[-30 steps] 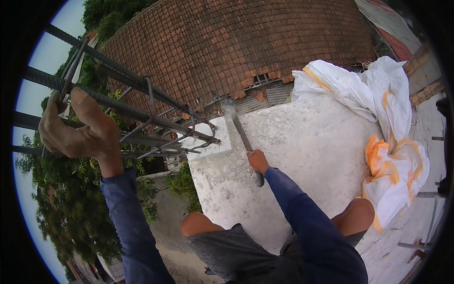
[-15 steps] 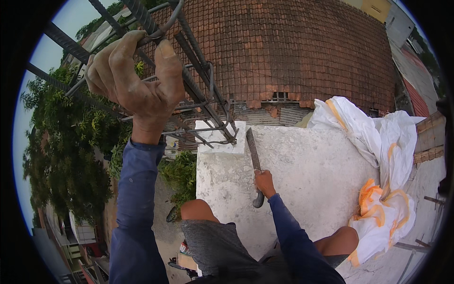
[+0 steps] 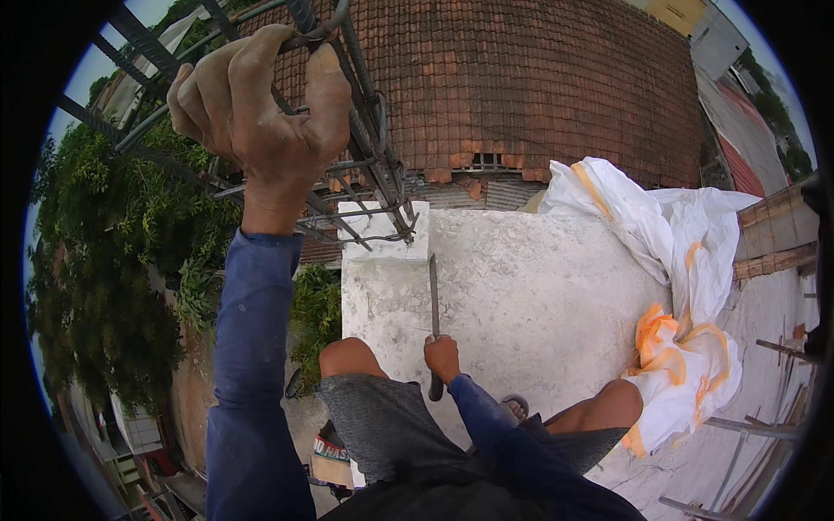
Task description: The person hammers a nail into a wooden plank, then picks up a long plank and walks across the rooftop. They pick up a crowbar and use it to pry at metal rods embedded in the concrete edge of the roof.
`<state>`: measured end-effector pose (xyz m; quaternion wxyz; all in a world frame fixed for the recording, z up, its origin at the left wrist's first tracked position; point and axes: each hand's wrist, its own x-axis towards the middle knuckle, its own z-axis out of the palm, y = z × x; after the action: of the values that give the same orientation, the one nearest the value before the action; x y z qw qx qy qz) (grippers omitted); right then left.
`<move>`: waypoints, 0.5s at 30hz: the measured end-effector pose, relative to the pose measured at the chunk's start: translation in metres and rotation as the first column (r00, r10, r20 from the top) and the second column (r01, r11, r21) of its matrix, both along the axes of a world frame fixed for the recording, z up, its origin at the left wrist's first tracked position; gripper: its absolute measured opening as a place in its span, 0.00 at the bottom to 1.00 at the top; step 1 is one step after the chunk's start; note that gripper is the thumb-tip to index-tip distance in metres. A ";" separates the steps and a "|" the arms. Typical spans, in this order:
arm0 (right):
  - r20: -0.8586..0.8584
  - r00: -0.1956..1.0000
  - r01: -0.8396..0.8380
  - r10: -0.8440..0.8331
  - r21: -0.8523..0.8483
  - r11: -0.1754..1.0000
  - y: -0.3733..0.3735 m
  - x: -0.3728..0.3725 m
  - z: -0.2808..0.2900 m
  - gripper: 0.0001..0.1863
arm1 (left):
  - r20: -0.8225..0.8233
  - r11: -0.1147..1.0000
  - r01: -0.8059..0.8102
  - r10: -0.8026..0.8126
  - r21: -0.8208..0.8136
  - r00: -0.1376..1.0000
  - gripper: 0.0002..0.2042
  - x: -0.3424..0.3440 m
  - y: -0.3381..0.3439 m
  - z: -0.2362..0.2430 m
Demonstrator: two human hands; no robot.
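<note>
My left hand [image 3: 261, 108] is raised high at the upper left, its fingers curled round a bent steel tie ring [image 3: 326, 30] of a rebar cage [image 3: 388, 169]. The cage's bars rise from a pale square concrete block [image 3: 415, 227] at the slab's far left corner. Lower down, my right hand [image 3: 442, 358] is closed on the dark handle of a machete [image 3: 435, 295]. Its long blade points away from me, seen nearly edge-on, and its tip is beside the block's near right corner. Whether the tip touches the block I cannot tell.
I am over a rough whitish concrete slab [image 3: 530, 278]; past its left edge lie trees [image 3: 104, 260] and ground far below. White sacks with orange trim [image 3: 686, 365] are heaped on the right. A tiled roof [image 3: 539, 87] slopes beyond the far edge.
The machete has swung from a leftward slant to nearly straight ahead and turned edge-on, its tip now beside the block. My left hand keeps its hold on the ring. The view has shifted slightly.
</note>
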<state>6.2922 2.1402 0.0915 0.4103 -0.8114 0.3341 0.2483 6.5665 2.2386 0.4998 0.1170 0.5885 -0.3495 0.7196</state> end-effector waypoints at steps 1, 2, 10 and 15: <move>0.077 0.995 0.056 -0.057 0.005 0.998 0.006 -0.020 -0.002 0.24 | -0.001 1.000 0.001 -0.001 -0.027 1.000 0.18 0.001 -0.001 0.001; 0.284 0.956 0.080 -0.072 -0.016 0.997 0.006 -0.033 -0.001 0.22 | -0.017 1.000 -0.014 0.014 -0.019 1.000 0.17 0.000 0.000 0.001; 0.719 0.634 0.350 -0.286 0.064 0.935 -0.042 0.056 0.018 0.20 | -0.128 0.996 -0.076 0.069 -0.051 0.989 0.19 -0.005 0.000 -0.006; 0.030 0.998 -0.047 0.047 0.000 0.999 -0.028 0.015 -0.018 0.25 | -0.151 0.995 -0.097 0.097 0.006 0.984 0.18 -0.016 0.002 0.000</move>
<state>6.3069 2.1118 0.0734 0.4098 -0.8225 0.3085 0.2457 6.5501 2.2410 0.4998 0.1086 0.6575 -0.3099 0.6781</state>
